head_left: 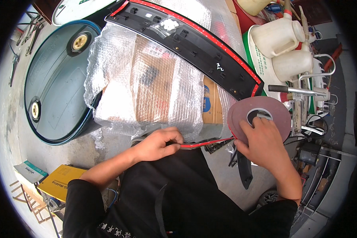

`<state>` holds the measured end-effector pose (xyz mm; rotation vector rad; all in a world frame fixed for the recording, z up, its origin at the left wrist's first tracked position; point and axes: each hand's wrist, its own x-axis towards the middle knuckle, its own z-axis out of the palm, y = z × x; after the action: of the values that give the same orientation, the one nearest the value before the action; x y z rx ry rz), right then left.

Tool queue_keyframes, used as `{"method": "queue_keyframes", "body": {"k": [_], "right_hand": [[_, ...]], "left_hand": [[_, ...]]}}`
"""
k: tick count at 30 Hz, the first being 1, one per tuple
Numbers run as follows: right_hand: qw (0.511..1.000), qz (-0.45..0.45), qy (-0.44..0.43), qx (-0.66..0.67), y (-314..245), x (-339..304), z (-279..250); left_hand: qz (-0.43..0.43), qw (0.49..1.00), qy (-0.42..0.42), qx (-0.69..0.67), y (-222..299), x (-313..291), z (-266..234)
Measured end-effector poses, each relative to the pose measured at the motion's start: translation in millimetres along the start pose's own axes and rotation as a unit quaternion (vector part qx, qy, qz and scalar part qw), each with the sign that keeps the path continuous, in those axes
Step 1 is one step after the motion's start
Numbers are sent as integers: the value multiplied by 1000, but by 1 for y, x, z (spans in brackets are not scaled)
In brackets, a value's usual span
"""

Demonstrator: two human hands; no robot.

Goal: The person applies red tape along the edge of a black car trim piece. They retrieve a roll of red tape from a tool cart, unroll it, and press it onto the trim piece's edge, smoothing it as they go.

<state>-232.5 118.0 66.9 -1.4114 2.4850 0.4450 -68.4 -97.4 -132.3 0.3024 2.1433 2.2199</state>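
My left hand pinches one end of a narrow black trim piece with red-backed tape along it. From there the red strip runs right to a large brownish tape roll. My right hand grips this roll, with fingers hooked into its core and the thumb at its lower edge. Ahead lies a long, curved black plastic panel, its inner side up and red-backed tape along its edges. A small clear bag of white pieces rests on the panel. Below the right hand a dark curved strip hangs down.
Bubble wrap over cardboard supports the panel. A blue drum stands at left, with a yellow box nearer me. Whitish jugs and metal-handled equipment crowd the right side.
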Motion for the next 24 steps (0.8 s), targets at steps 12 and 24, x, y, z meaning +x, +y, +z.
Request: {"method": "queue_keyframes", "body": {"k": [12, 24], "right_hand": [[1000, -6, 9, 8, -4, -8, -4], [1000, -25, 2, 12, -6, -13, 3]], "left_hand": [[53, 998, -19, 37, 19, 1, 3], [82, 996, -29, -5, 25, -1, 8]]}}
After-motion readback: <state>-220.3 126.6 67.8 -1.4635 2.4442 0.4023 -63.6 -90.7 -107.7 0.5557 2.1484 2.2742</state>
